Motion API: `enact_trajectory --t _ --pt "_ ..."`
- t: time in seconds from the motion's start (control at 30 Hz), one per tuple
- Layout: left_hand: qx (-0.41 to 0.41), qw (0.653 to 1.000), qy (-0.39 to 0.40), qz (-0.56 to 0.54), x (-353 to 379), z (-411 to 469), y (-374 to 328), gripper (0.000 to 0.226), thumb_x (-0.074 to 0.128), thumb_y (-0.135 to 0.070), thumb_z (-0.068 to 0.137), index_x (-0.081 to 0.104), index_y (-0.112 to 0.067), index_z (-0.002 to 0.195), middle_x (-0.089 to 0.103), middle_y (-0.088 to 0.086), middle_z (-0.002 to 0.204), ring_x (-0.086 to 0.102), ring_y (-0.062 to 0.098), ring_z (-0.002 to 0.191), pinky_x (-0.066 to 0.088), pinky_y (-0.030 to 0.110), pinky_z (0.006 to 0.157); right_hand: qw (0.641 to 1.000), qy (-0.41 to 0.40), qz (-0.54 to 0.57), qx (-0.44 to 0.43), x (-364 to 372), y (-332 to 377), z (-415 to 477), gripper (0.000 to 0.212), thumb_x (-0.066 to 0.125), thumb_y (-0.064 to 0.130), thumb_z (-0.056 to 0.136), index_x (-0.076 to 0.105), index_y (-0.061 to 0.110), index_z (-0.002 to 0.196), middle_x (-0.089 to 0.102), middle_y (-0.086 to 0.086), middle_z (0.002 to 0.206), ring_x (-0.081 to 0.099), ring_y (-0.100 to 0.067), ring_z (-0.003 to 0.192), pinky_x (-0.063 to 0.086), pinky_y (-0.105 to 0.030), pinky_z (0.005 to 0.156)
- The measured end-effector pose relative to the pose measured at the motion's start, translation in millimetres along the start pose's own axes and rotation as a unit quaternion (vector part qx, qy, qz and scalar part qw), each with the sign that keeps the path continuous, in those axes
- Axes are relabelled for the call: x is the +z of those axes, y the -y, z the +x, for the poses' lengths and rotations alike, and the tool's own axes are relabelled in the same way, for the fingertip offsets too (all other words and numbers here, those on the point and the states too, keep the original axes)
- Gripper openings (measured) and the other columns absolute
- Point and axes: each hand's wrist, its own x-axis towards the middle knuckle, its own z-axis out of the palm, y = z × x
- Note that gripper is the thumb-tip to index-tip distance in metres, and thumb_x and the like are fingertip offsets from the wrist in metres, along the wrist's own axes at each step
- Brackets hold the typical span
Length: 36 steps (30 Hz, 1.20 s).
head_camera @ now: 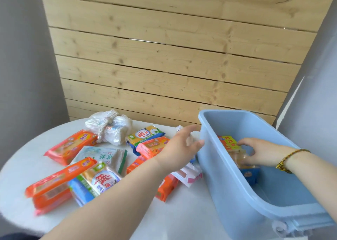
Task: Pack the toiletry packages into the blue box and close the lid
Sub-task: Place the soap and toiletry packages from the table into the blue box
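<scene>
The open blue box (215, 167) stands on the right of the round white table (173, 218). Inside it, my right hand (259, 152) grips a clear soap package (230, 142) with a yellow and orange label, low against the box's far left wall. My left hand (182, 145) hovers with fingers spread just left of the box's rim, above the packages and holding nothing. Several orange packages (71, 146) and yellow, green and blue ones (145, 135) lie scattered across the table. No lid shows.
A white plastic bag bundle (109, 126) sits at the table's back. A pink and white pack (187, 176) lies against the box's left side. A wooden plank wall (164, 57) rises behind the table. A latch (279, 227) shows on the box's near end.
</scene>
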Motion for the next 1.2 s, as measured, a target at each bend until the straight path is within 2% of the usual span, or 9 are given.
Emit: enact_trajectory --t 0.07,0.2,0.33,0.5,0.63,0.77,0.9,1.0,1.2 --pt "0.017 0.998 -0.062 -0.023 -24.0 -21.5 7.6 0.037 0.047 -0.022 0.089 0.042 -0.026 0.126 0.053 -0.005 0.123 0.044 0.009 0.121 0.035 0.013 0.092 0.997 -0.069 -0.024 -0.016 -4.8 6.8 -2.7 0.045 0.057 0.020 0.087 0.045 0.014 0.130 0.051 -0.007 0.134 0.052 -0.020 0.114 0.039 -0.025 0.094" --pt "0.037 0.985 -0.168 0.030 -83.2 -67.8 23.8 0.026 0.050 -0.014 0.087 0.052 -0.039 0.092 0.057 -0.024 0.089 0.055 -0.002 0.090 0.039 -0.002 0.071 0.982 -0.182 -0.026 -0.051 -20.6 20.8 -15.8 0.013 0.052 0.012 0.089 0.064 0.016 0.090 0.068 -0.007 0.104 0.052 -0.016 0.083 0.035 -0.022 0.072" --pt "-0.002 0.957 -0.273 0.099 -134.8 -108.1 45.5 0.016 0.054 -0.012 0.085 0.061 -0.025 0.092 0.059 -0.019 0.082 0.055 -0.002 0.080 0.040 0.011 0.069 0.961 -0.234 0.105 -0.102 -39.7 47.4 -39.1 0.033 0.054 0.010 0.088 0.053 0.026 0.059 0.066 -0.007 0.078 0.055 -0.022 0.072 0.037 -0.028 0.066" --pt "-0.085 0.929 -0.335 0.136 -162.0 -149.5 83.2 0.013 0.056 -0.013 0.084 0.060 -0.026 0.087 0.060 -0.005 0.094 0.053 0.008 0.081 0.033 0.024 0.074 0.929 -0.288 0.144 -0.181 -45.2 111.9 -64.2 0.030 0.049 0.020 0.091 0.055 0.030 0.064 0.064 0.007 0.070 0.059 -0.023 0.077 0.038 -0.030 0.068" --pt "-0.117 0.937 -0.283 0.167 -162.2 -164.3 113.9 0.025 0.060 -0.012 0.082 0.061 -0.015 0.107 0.061 0.008 0.114 0.056 0.022 0.099 0.041 0.031 0.086 0.921 -0.252 0.182 -0.234 -16.6 179.6 -72.2 0.009 0.055 0.027 0.087 0.062 0.028 0.081 0.059 0.008 0.074 0.055 -0.015 0.077 0.039 -0.019 0.062" --pt "-0.083 0.934 -0.278 0.207 -162.2 -166.1 126.5 0.033 0.060 -0.009 0.081 0.059 -0.012 0.114 0.058 0.008 0.122 0.053 0.024 0.111 0.036 0.026 0.089 0.968 -0.055 0.106 -0.219 43.1 235.8 -65.2 0.069 0.064 0.044 0.077 0.034 0.025 0.136 0.054 0.003 0.115 0.052 -0.013 0.104 0.036 -0.021 0.084" --pt "-0.069 0.928 -0.278 0.240 -163.9 -165.4 130.4 0.035 0.061 -0.009 0.080 0.059 -0.013 0.115 0.059 0.007 0.123 0.054 0.025 0.112 0.039 0.029 0.088 0.972 0.035 0.112 -0.206 98.8 268.0 -55.4 0.111 0.069 0.052 0.067 -0.007 0.030 0.145 0.012 0.001 0.155 0.020 -0.020 0.140 0.025 -0.035 0.114" --pt "-0.058 0.921 -0.299 0.245 -162.1 -165.7 133.2 0.033 0.058 -0.011 0.082 0.059 -0.015 0.115 0.059 0.005 0.124 0.055 0.023 0.112 0.040 0.028 0.087 0.982 -0.007 0.019 -0.187 128.0 282.0 -52.9 0.118 0.068 0.055 0.063 -0.018 0.033 0.142 0.005 0.001 0.154 0.019 -0.029 0.138 0.027 -0.048 0.108" --pt "-0.060 0.920 -0.309 0.235 -160.8 -164.0 135.4 0.033 0.058 -0.013 0.083 0.058 -0.018 0.116 0.057 0.004 0.126 0.052 0.023 0.114 0.042 0.031 0.086 0.983 -0.042 -0.051 -0.170 139.6 283.1 -39.0 0.102 0.061 0.040 0.075 -0.013 0.028 0.144 0.024 -0.009 0.146 0.031 -0.030 0.130 0.032 -0.045 0.101"
